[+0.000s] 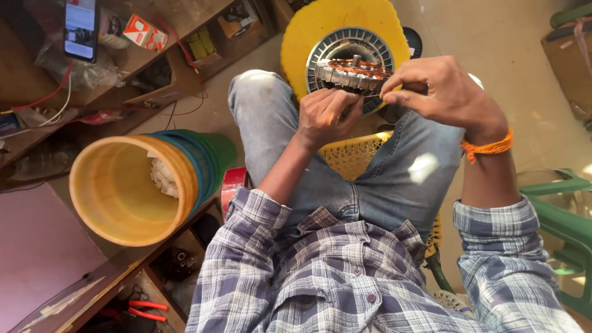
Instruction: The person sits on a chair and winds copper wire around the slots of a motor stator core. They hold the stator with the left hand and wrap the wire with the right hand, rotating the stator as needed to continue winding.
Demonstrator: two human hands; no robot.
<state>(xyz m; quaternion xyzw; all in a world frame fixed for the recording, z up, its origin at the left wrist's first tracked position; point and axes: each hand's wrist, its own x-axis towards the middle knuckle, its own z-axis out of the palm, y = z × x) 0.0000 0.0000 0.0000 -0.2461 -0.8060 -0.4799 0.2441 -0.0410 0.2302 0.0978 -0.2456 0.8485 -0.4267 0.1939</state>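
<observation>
Stator (pixel 353 69) gripped by left hand (pixel 325 115); right hand (pixel 445 92) pinching wire; yellow bucket (pixel 132 188) beside knee.

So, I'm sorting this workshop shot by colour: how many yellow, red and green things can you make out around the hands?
Yellow: 3 – round disc, stacked tub, mesh seat
Red: 2 – pliers handles, tape roll
Green: 1 – plastic chair
Total: 6
Left hand and right hand hold the copper-wound stator.

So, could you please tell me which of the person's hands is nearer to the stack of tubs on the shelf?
Left. The left hand sits on the side toward the stack of tubs; the right hand is farther across, beyond the wound stator.
</observation>
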